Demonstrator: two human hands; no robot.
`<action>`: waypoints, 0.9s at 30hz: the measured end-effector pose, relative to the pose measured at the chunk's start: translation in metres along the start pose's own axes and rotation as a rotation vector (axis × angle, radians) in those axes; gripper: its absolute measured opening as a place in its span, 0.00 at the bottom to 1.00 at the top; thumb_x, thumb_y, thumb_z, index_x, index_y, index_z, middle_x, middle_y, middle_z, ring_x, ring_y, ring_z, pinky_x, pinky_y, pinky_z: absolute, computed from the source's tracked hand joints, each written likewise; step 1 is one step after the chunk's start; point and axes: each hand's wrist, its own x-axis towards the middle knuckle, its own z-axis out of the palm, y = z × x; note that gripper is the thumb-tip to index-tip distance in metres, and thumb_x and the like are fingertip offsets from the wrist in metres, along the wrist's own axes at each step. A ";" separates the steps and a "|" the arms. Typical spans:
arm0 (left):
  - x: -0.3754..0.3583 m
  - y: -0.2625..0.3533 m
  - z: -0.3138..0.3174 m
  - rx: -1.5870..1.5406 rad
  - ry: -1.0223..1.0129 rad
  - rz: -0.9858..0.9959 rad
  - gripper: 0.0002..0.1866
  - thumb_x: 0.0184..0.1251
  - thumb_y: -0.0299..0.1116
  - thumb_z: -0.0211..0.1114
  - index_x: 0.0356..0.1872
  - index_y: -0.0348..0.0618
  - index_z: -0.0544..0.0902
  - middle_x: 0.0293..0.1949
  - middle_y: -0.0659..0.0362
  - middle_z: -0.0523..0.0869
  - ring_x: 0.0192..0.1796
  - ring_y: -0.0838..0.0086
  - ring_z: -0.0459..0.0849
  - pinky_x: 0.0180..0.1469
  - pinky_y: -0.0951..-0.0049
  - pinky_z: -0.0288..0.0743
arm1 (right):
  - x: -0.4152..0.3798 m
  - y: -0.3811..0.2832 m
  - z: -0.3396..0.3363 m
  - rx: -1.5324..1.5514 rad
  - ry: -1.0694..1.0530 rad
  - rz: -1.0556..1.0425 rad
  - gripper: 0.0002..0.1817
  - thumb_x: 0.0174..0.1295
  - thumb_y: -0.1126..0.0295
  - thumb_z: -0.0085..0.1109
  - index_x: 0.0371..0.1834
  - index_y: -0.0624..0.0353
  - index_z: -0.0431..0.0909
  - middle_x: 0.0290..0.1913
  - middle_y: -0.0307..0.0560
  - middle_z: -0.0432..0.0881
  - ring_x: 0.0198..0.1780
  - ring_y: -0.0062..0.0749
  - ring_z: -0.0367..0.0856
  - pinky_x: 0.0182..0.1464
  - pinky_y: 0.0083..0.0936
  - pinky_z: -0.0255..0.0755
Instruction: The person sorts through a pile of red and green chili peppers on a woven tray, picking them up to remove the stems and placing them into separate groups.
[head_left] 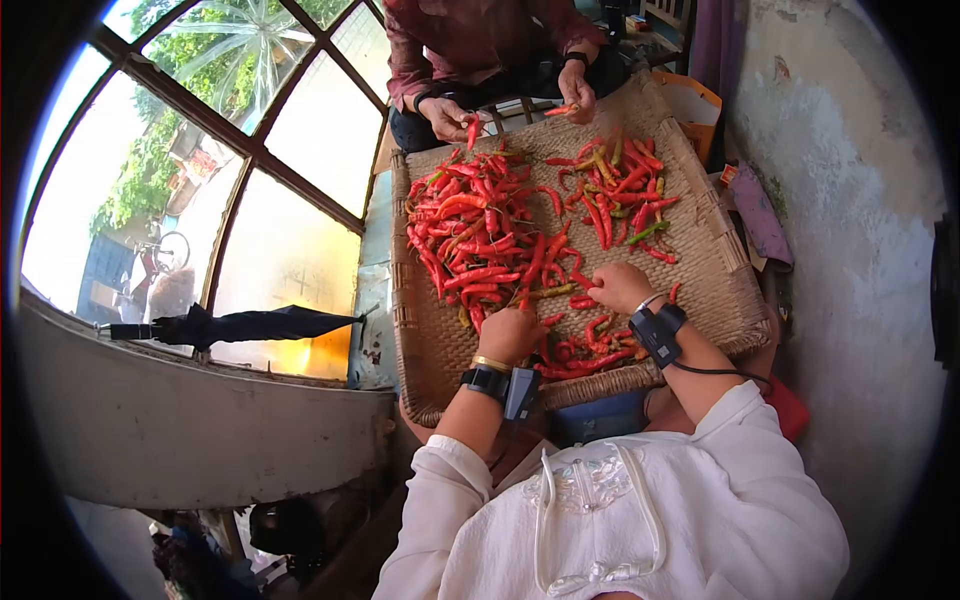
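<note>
A big pile of red chili peppers point(470, 225) lies on the left of a rectangular woven tray point(715, 270). My left hand point(510, 335) is at the pile's near edge, fingers bent down; a red pepper shows at its fingertips, though the grip is partly hidden. To its right, my right hand point(622, 287) has its fingers pinched at the end of a red pepper point(583, 281). Between and below my hands lies a smaller group of red peppers point(595, 358). Another group, red with some green and brown ones point(625, 195), is at the tray's far right.
Across the tray sits a person point(480, 40) in a dark red top, holding a pepper in each hand. A folded black umbrella point(265, 325) lies along the windowsill at left. An orange box point(695, 105) stands beyond the tray, near the wall point(850, 200).
</note>
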 end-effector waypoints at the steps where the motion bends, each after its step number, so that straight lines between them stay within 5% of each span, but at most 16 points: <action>1: -0.002 0.002 -0.002 0.015 -0.041 -0.004 0.19 0.50 0.52 0.63 0.25 0.45 0.81 0.24 0.51 0.82 0.31 0.56 0.81 0.33 0.58 0.74 | 0.001 0.001 0.000 0.039 0.000 0.022 0.12 0.47 0.60 0.60 0.27 0.57 0.80 0.27 0.49 0.80 0.34 0.42 0.79 0.38 0.37 0.72; 7: -0.002 0.005 -0.003 0.085 -0.307 -0.021 0.33 0.44 0.60 0.65 0.38 0.35 0.77 0.31 0.48 0.83 0.37 0.56 0.82 0.39 0.60 0.76 | 0.005 0.003 0.002 0.186 -0.330 -0.108 0.13 0.46 0.61 0.61 0.28 0.61 0.81 0.26 0.46 0.81 0.24 0.29 0.77 0.30 0.27 0.71; 8: -0.002 -0.007 0.018 0.112 -0.199 0.014 0.26 0.47 0.57 0.63 0.29 0.41 0.82 0.27 0.50 0.83 0.32 0.57 0.82 0.34 0.59 0.75 | 0.005 0.003 0.003 0.211 -0.374 -0.126 0.13 0.48 0.63 0.61 0.30 0.62 0.80 0.26 0.43 0.82 0.23 0.26 0.77 0.29 0.25 0.70; 11: 0.002 -0.011 0.014 0.093 -0.403 0.115 0.23 0.45 0.55 0.63 0.29 0.44 0.84 0.28 0.52 0.83 0.33 0.57 0.82 0.36 0.59 0.75 | 0.001 -0.002 -0.004 0.643 -0.539 -0.015 0.11 0.53 0.67 0.58 0.35 0.63 0.79 0.27 0.42 0.82 0.24 0.22 0.77 0.28 0.20 0.70; 16: 0.001 0.006 -0.001 0.065 -0.405 0.118 0.19 0.47 0.51 0.61 0.27 0.45 0.84 0.27 0.51 0.83 0.32 0.57 0.82 0.36 0.58 0.75 | 0.002 0.006 -0.006 1.165 -0.560 -0.031 0.10 0.58 0.71 0.54 0.40 0.64 0.75 0.28 0.44 0.81 0.25 0.21 0.78 0.28 0.16 0.73; 19: -0.001 0.010 -0.006 0.106 -0.341 0.056 0.18 0.48 0.50 0.61 0.26 0.45 0.84 0.26 0.51 0.83 0.32 0.56 0.82 0.36 0.60 0.75 | 0.004 0.007 -0.008 1.296 -0.485 -0.014 0.09 0.60 0.70 0.53 0.38 0.64 0.74 0.27 0.45 0.80 0.24 0.20 0.78 0.27 0.16 0.74; 24: -0.002 0.012 -0.013 -0.329 0.166 0.011 0.14 0.55 0.42 0.61 0.28 0.40 0.82 0.26 0.47 0.82 0.32 0.56 0.82 0.35 0.63 0.75 | 0.009 0.018 -0.012 1.187 -0.288 0.153 0.08 0.62 0.67 0.51 0.32 0.60 0.73 0.24 0.41 0.79 0.18 0.15 0.73 0.17 0.14 0.67; 27: 0.007 0.000 0.003 -0.449 0.193 -0.033 0.12 0.57 0.37 0.62 0.33 0.37 0.80 0.26 0.47 0.82 0.31 0.59 0.83 0.33 0.66 0.74 | 0.010 0.020 -0.017 1.341 -0.165 0.191 0.09 0.63 0.65 0.52 0.29 0.57 0.71 0.22 0.38 0.78 0.16 0.14 0.71 0.13 0.14 0.63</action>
